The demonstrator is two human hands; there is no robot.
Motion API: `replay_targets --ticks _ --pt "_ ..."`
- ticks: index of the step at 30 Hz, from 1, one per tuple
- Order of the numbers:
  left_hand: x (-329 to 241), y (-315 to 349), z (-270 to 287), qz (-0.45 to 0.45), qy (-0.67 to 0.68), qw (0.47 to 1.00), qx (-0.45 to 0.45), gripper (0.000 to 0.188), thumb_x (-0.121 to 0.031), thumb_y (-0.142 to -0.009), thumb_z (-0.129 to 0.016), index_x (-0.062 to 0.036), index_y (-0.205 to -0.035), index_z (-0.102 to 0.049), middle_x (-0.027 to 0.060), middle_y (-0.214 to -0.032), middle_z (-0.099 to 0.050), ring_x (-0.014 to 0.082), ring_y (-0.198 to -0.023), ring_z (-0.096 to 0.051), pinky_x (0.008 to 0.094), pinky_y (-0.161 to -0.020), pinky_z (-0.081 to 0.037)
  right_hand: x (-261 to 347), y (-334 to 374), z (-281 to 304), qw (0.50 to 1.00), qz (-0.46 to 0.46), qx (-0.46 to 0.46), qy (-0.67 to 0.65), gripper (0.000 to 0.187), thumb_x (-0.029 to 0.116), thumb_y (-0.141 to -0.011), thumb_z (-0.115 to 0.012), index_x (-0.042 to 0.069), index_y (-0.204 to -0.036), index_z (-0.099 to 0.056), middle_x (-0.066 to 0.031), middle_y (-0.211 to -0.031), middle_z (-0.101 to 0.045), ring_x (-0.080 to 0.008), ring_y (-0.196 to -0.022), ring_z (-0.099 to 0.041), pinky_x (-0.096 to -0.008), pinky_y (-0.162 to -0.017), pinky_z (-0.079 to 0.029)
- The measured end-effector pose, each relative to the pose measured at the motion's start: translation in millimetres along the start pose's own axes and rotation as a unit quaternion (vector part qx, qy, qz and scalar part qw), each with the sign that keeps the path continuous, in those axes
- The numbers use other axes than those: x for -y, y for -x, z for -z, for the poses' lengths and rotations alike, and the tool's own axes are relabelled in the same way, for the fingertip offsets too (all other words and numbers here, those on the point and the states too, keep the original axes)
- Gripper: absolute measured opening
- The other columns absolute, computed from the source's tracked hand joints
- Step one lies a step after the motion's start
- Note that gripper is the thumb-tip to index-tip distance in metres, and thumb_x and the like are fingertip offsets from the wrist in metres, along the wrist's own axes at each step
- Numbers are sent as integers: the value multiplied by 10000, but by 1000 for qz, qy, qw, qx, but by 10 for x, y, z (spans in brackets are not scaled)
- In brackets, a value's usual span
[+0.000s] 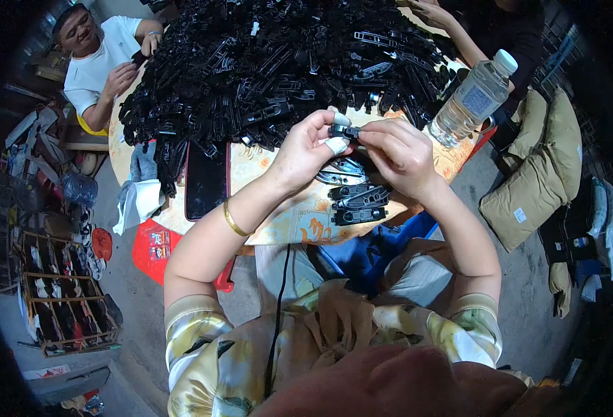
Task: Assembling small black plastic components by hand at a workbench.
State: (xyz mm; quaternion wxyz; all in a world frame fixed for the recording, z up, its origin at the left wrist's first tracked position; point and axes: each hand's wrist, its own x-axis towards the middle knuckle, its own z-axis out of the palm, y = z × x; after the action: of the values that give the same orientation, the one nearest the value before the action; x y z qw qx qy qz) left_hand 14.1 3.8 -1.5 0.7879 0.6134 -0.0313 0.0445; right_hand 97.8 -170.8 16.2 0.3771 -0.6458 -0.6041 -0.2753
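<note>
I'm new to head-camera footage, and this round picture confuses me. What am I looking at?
No machine here: these are a person's hands, seen by a fisheye camera on their head, which bends straight edges. The left hand, wearing white fingertip coverings, and the right hand together hold a small black part. On the floral tablecloth lie a big heap of black parts, a smaller pile nearer the person, and a dark flat slab. A white-capped bottle stands at right.

Two hands (298, 149) (405, 156) on one black part (345, 131) — two white finger caps (336, 145) on the left! One bracelet (234, 217) at nine, one white-capped bottle (473, 99) at two. Two co-workers (99, 59) (504, 42), ten o'clock and half past one — one heap (271, 69) at twelve, its pieces beyond counting. One rack (63, 299) at eight.
</note>
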Motion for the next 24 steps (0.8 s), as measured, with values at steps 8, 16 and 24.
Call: replay_targets --ticks 8,16,24 --pt "-44 15 -6 21 22 999 -21 291 43 -863 -534 -1 -1141 -465 108 -1017 -614 154 -893 -633 263 -827 -526 18 8 34 1000 -10 6 15 217 -31 -669 -696 16 -869 -626 -118 -863 -649 -263 -755 -643 -323 -634 -521" --pt "-60 27 -9 20 51 998 -31 336 50 -815 -605 9 -1128 -489 98 -990 -628 140 -880 -633 258 -810 -533 61 -8 80 992 55 62 99 205 12 -704 -678 18 -899 -615 -121 -867 -632 -280 -764 -633 -338 -640 -525" --pt "-52 86 -35 -32 -54 998 -31 297 47 -773 -653 8 -1046 -543 49 -957 -621 75 -849 -596 214 -762 -510 46 13 50 882 -390 180 -193 304 137 -769 -731 -35 -999 -634 -101 -867 -664 -142 -773 -633 -280 -677 -522"
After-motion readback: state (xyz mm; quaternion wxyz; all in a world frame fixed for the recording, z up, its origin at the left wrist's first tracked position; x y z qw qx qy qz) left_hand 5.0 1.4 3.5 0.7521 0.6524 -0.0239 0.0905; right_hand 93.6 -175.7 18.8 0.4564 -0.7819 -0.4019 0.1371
